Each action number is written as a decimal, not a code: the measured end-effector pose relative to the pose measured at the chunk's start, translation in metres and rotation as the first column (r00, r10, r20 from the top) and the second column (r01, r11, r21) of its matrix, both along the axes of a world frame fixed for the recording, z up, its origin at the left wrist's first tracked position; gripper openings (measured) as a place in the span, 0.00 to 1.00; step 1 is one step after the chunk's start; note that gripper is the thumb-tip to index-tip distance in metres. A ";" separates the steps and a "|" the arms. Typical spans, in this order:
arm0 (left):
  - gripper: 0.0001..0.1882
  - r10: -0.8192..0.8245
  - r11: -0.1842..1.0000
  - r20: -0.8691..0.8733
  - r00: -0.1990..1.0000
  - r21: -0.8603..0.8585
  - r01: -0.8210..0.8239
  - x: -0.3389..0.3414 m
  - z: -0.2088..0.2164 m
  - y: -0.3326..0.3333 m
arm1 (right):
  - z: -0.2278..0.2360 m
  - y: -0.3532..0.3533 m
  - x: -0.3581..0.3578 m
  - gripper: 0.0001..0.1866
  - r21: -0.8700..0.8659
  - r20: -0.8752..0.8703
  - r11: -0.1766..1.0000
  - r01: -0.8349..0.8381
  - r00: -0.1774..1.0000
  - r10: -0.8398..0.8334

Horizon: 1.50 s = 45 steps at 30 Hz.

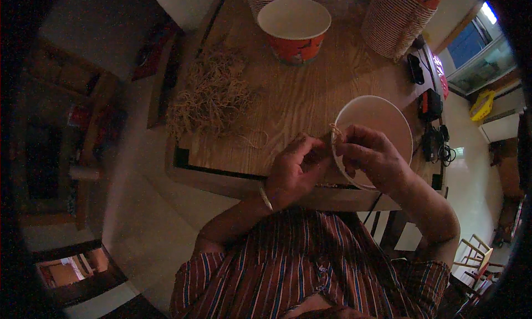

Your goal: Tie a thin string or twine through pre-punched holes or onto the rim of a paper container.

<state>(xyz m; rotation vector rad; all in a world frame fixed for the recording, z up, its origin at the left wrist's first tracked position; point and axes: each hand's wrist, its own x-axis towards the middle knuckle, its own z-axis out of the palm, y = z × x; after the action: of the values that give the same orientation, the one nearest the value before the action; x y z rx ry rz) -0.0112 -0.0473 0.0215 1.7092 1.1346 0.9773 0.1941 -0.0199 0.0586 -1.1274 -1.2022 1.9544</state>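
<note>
Centre-right: fixing twine at paper tub rim, apparently | right hand: pinching twine | left hand: half-curled, hold unclear | next: wants steady rim

The person wears a dark reddish-brown cloth garment with narrow lengthwise stripes in white and blue. Its short left sleeve and short right sleeve, both in that striped cloth, end near the elbows. The left hand and right hand are bare; a slim, pale, rounded bracelet (its material is too dim to tell) circles the left wrist.
</note>
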 end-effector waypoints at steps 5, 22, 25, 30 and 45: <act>0.09 -0.059 0.995 0.109 0.992 -0.068 0.067 0.003 -0.012 0.005 | 0.006 0.000 -0.002 0.05 -0.055 0.044 0.998 0.028 0.999 -0.025; 0.07 0.066 0.985 0.116 0.991 0.154 -0.083 0.000 0.016 0.018 | 0.005 0.001 0.000 0.04 -0.103 -0.028 0.994 0.028 0.999 -0.031; 0.09 0.038 0.986 0.131 0.991 0.157 -0.059 -0.001 0.013 0.031 | 0.005 0.000 0.002 0.04 -0.112 -0.038 0.993 0.024 0.999 -0.028; 0.08 -0.085 0.982 0.082 0.993 0.177 0.070 0.004 0.006 0.036 | 0.008 0.000 0.000 0.04 -0.133 -0.042 0.991 0.028 0.999 -0.034; 0.05 -0.046 0.999 0.247 0.968 0.001 0.047 0.006 -0.003 0.030 | 0.013 -0.004 0.001 0.03 -0.205 -0.103 0.970 0.129 0.983 -0.153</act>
<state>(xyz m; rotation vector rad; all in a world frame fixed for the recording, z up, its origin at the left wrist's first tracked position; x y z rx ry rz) -0.0053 -0.0172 0.0186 1.5528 0.9294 1.1220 0.1948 -0.0234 0.0711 -1.1434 -0.8568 2.0331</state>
